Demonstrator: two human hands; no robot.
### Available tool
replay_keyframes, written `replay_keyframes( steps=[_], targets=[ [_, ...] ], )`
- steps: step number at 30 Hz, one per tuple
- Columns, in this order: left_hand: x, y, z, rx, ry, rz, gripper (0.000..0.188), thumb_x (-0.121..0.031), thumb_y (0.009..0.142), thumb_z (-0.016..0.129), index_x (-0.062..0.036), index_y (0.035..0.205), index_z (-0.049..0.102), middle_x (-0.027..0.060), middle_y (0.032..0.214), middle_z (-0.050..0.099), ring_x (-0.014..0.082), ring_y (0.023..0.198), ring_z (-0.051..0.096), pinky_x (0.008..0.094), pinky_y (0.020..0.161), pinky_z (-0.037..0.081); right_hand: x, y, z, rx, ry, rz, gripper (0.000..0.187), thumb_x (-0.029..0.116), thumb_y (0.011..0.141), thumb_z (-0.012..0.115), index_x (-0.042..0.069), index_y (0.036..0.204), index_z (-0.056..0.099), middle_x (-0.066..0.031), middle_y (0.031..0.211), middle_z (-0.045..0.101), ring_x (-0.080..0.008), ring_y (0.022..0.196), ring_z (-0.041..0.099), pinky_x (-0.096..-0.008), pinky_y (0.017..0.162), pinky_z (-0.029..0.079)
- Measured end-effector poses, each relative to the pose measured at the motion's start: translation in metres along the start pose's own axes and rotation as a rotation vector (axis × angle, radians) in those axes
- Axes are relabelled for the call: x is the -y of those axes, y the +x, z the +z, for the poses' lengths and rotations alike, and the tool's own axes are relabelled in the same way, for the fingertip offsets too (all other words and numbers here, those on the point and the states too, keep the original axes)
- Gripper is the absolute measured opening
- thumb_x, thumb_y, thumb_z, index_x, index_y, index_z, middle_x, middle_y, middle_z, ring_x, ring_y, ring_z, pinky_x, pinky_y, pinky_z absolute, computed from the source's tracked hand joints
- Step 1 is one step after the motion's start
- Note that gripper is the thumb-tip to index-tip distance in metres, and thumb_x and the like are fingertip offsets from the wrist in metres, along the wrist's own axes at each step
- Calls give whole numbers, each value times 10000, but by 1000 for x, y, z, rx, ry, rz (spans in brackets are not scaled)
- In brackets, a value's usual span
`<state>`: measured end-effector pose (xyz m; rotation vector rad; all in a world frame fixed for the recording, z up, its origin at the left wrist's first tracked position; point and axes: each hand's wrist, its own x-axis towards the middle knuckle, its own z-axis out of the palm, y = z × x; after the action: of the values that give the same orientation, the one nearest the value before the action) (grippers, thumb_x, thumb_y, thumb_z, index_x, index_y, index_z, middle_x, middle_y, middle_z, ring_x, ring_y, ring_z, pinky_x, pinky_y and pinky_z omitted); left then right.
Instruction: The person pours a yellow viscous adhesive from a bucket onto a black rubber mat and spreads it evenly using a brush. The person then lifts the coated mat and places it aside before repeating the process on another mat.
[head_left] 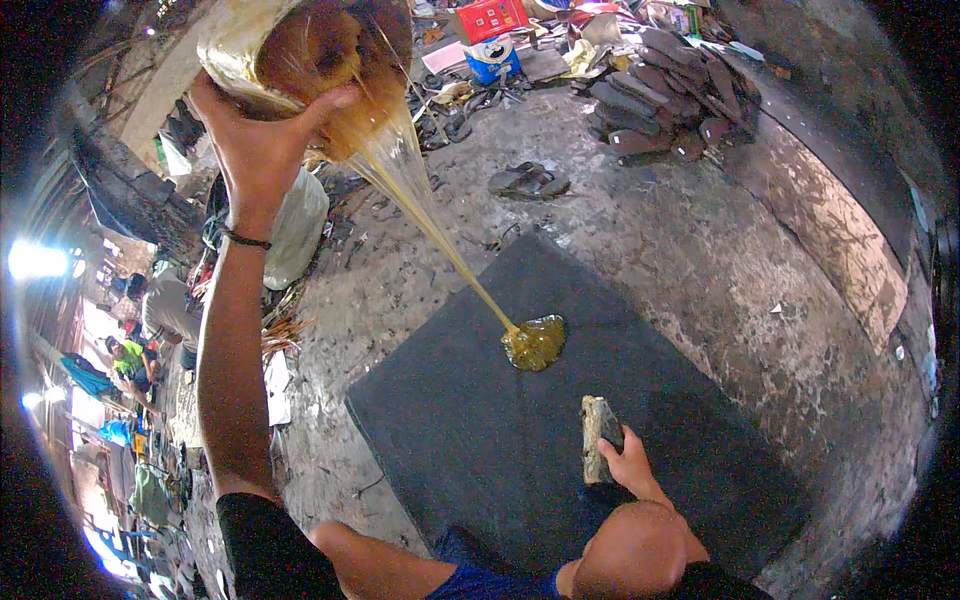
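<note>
Looking down from the head view, I saw the left arm stretched far up and out, its elbow nearly straight and a dark band [245, 240] around the wrist. The left hand [252, 140] was clamped on a wide can [228, 45] from below, palm up against its wall, with the thumb bent over by the lower edge of the mouth; the other fingers were mostly hidden behind the can. The can was tipped well over, and yellow-brown glue [445, 245] hung from it in a broad film that narrowed to a thin string. The string reached a shiny puddle [537, 343] on a black sheet [450, 420] spread over the floor [735, 270].

The right hand [632, 468] was low, near the puddle but apart from it, its forearm coming round beside a bent knee [635, 550]. Its fingers were closed around a crusted, pale-edged block [593, 440], held upright above the sheet, the thumb side toward the block's long edge.

Beyond the sheet a pair of dark sandals [530, 181] lay on the floor, with a heap of dark soles [680, 95] farther off to the right. Away to the left was a person in a bright green top [128, 357].
</note>
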<state>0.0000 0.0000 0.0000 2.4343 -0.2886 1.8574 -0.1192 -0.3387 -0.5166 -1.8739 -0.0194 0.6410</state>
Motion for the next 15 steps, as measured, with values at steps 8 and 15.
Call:
replay_keyframes(
  steps=[8,15],
  targets=[
    [6,-5,0,-28,-41,-39,1138,-431,468,905,64,1282,283,180,1212,438,293,1119,467,383,951,422,20,-9,-8,-33,49,-78,676,367,803,654,-81,1254,424,-258,1197,538,-372,1132,515,-422,980,384],
    [7,-1,2,-34,97,74,1049,-457,472,904,87,1171,342,161,1140,465,231,1041,507,341,894,451,-8,1,-8,-164,-81,-131,526,292,831,635,-63,1183,471,-202,1101,577,-291,1023,550,-373,912,410]
  ],
)
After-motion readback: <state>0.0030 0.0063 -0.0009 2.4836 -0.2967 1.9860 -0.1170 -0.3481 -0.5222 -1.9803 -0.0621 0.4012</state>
